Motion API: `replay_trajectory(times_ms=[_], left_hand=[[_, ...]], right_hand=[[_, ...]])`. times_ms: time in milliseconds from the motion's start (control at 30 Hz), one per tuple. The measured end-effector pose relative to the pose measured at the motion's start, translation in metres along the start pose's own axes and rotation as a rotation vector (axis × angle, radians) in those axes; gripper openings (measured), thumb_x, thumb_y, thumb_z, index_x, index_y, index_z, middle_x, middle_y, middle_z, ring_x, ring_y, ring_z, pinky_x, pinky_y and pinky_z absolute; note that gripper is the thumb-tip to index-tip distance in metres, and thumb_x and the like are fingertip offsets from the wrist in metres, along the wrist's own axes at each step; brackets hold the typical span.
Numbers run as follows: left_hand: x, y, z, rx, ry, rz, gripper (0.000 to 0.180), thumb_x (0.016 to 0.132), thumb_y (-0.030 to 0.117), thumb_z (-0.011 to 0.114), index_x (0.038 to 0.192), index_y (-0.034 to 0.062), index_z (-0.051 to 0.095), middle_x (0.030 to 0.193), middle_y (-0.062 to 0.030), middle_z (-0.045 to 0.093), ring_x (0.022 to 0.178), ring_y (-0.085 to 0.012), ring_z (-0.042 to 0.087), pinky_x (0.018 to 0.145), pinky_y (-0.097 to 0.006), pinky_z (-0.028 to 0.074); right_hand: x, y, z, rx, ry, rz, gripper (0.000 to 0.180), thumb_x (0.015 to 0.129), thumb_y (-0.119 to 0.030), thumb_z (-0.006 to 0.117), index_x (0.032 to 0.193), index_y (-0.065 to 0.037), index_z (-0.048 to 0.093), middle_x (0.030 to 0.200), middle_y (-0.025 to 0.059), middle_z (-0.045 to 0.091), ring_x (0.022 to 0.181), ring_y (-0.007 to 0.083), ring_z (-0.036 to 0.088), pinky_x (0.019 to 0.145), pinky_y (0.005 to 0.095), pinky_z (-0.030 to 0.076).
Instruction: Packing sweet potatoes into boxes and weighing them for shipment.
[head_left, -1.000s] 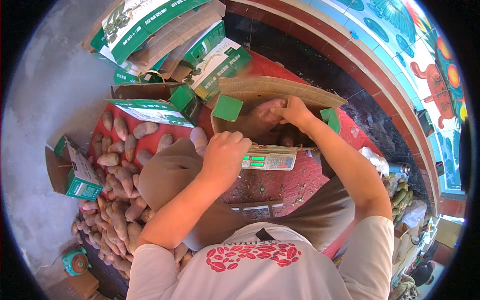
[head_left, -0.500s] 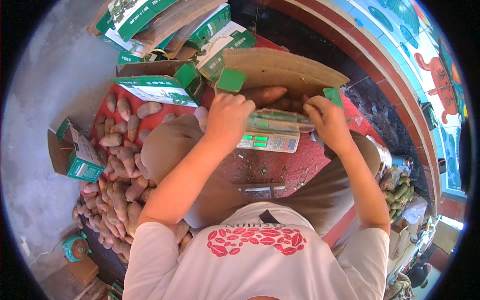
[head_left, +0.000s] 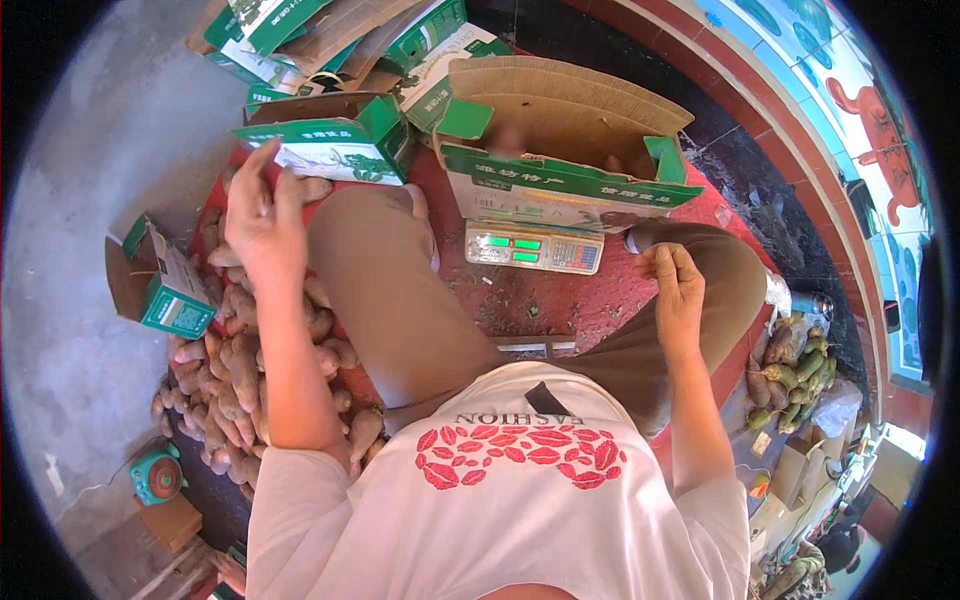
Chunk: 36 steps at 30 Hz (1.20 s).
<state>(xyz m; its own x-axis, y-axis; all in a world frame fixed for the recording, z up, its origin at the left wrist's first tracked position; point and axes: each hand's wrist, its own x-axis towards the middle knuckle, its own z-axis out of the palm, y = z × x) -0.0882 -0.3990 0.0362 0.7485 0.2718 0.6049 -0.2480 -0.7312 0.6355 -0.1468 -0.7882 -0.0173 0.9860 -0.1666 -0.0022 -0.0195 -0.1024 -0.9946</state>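
Observation:
My left hand (head_left: 265,215) is raised over the pile of sweet potatoes (head_left: 235,370), its fingers apart with nothing seen in them. Loosely curled above my right knee, my right hand (head_left: 675,285) shows nothing in its fingers. Between my knees, an open green and white cardboard box (head_left: 560,185) stands on a digital scale (head_left: 535,249) with lit green displays. Its brown back flap stands up, and its front wall hides most of the inside. Only small parts of a sweet potato (head_left: 508,140) show in it.
A second green and white box (head_left: 335,145) stands beyond my left hand, with flattened cartons (head_left: 430,70) behind. A small box (head_left: 165,275) sits left of the pile. Bagged green produce (head_left: 800,375) lies at the right. Red matting (head_left: 600,310) covers the floor.
Both hands have let go of the box's front edge. The left has swung out left over the pile; the right has dropped toward my knee. The box's front wall now shows its printed side.

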Motion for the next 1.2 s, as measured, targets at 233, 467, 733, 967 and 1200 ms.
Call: replay_trajectory(times_ms=[233,467,733,967,1200], left_hand=[[-0.142,-0.169,-0.088,0.478,-0.148,-0.174,0.021,0.082,0.015,0.057,0.096,0.0012,0.063,0.089,-0.0201,0.062,0.085,-0.0353,0.060,0.074,-0.040,0.048],[-0.305,-0.200,-0.105,0.841,-0.642,-0.949,0.046,0.076,0.027,0.061,0.118,0.0130,0.052,0.110,-0.0145,0.057,0.101,-0.0318,0.056,0.086,-0.045,0.045],[-0.351,-0.171,-0.129,1.141,-0.821,-0.979,0.053,0.075,0.021,0.063,0.126,0.0201,0.046,0.142,-0.0060,0.029,0.131,-0.0286,0.027,0.099,-0.051,0.030],[-0.320,-0.187,-0.145,1.326,-0.266,-0.581,0.058,0.072,0.012,0.063,0.126,0.0173,0.044,0.124,-0.0101,0.045,0.121,-0.0281,0.039,0.086,-0.041,0.037],[-0.313,-0.209,-0.188,1.194,-0.396,-1.310,0.080,0.072,0.026,0.071,0.138,0.0164,0.027,0.126,-0.0100,0.042,0.119,-0.0272,0.040,0.097,-0.039,0.036]], right_hand=[[-0.012,0.020,0.019,0.123,-0.055,0.142,0.026,0.095,-0.024,0.045,0.089,-0.001,0.057,0.079,0.0070,0.061,0.069,0.0126,0.056,0.066,0.0246,0.046],[-0.014,0.025,0.015,0.086,0.003,0.195,0.028,0.094,-0.027,0.045,0.092,-0.001,0.057,0.077,0.0065,0.061,0.067,0.0119,0.055,0.065,0.0246,0.045],[-0.008,0.024,0.025,0.087,-0.057,0.218,0.027,0.094,-0.025,0.047,0.090,-0.002,0.059,0.075,0.0059,0.061,0.064,0.0110,0.055,0.063,0.0238,0.046],[-0.008,0.021,0.025,0.043,-0.067,0.195,0.026,0.094,-0.025,0.047,0.091,-0.002,0.058,0.076,0.0053,0.061,0.066,0.0109,0.055,0.063,0.0238,0.045],[-0.005,0.022,0.029,0.023,-0.078,0.198,0.026,0.095,-0.025,0.046,0.091,-0.002,0.058,0.076,0.0048,0.060,0.066,0.0106,0.054,0.064,0.0237,0.045]])
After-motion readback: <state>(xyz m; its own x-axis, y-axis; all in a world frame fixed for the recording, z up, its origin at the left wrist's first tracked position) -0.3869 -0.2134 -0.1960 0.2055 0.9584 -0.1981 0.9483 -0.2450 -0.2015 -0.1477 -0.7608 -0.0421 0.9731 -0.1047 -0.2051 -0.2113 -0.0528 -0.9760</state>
